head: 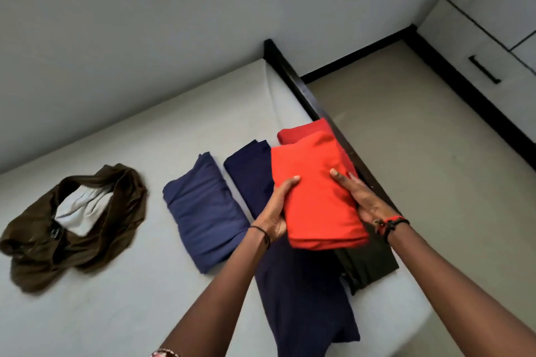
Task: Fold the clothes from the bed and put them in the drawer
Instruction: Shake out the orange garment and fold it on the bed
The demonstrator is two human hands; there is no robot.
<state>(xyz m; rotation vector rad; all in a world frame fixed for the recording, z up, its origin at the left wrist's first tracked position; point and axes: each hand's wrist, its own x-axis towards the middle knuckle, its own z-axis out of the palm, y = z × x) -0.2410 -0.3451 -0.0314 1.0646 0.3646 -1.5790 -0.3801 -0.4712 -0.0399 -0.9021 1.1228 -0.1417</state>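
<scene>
**Head view**

1. Orange folded garment (pixel 316 191). Held up just inside the bed rail (pixel 304 90), above the bed (pixel 145 153).
 - Left hand (pixel 275 211): grips the edge away from the rail, thumb pressed on top, fingers underneath and hidden.
 - Right hand (pixel 359 197): grips the rail-side edge, thumb on top, fingers curled round the fabric, tips out of sight.
2. Red folded garment (pixel 301 132). Lies against the rail, farther along it.
3. Dark navy folded garment (pixel 249 171). One place farther from the rail than the red one.
4. Blue folded garment (pixel 203 211). One place farther from the rail again.
5. Long navy garment (pixel 304 298). Laid flat near the rail's near end, below the forearms.
6. Dark folded garment (pixel 371 264). Close to the rail's near end, partly hidden by the orange one.
7. Brown garment (pixel 32 243). Not folded, heaped around a white piece (pixel 81 209), farthest from the rail.
8. Drawer (pixel 452 46). Shut, with a black handle (pixel 484 69), well beyond the rail across the floor.

**Risks, as judged:**
- Soft layers held only at two edges, so likely to sag or fall open in the middle if the grip loosens on the way.
- Likely to drop to the floor if carried carelessly over the rail.
- Both hands full and the drawer shut, so one hand needed for the handle and the fold liable to slip then.
- Brown garment easily left behind unfolded.
</scene>
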